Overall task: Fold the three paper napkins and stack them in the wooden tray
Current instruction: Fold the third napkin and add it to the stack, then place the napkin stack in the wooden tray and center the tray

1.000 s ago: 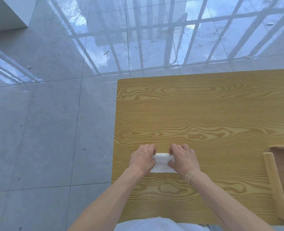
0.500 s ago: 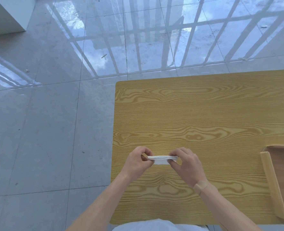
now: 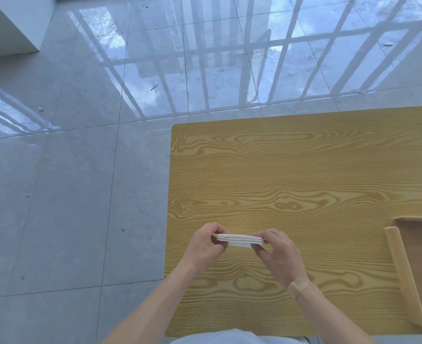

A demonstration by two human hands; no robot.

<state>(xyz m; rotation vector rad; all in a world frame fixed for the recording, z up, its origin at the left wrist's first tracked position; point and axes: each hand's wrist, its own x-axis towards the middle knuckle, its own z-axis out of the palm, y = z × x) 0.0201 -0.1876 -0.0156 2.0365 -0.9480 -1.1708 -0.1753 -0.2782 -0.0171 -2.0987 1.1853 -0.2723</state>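
A small stack of folded white paper napkins (image 3: 239, 240) hangs just above the wooden table (image 3: 304, 175), near its front left corner. My left hand (image 3: 205, 247) pinches the stack's left end. My right hand (image 3: 278, 254) pinches its right end. The layered edges of the stack face me. The wooden tray (image 3: 401, 274) lies at the right edge of the view, partly cut off, well to the right of my hands; the part of its inside that shows holds nothing.
The table's left edge runs just left of my left hand, with glossy grey floor tiles (image 3: 68, 194) beyond it. A white cabinet corner (image 3: 9, 23) stands at the top left. A plaster sits on my right wrist.
Both hands went from pressing the napkins flat on the table to pinching the stack by its ends and lifting it slightly, edge towards me.
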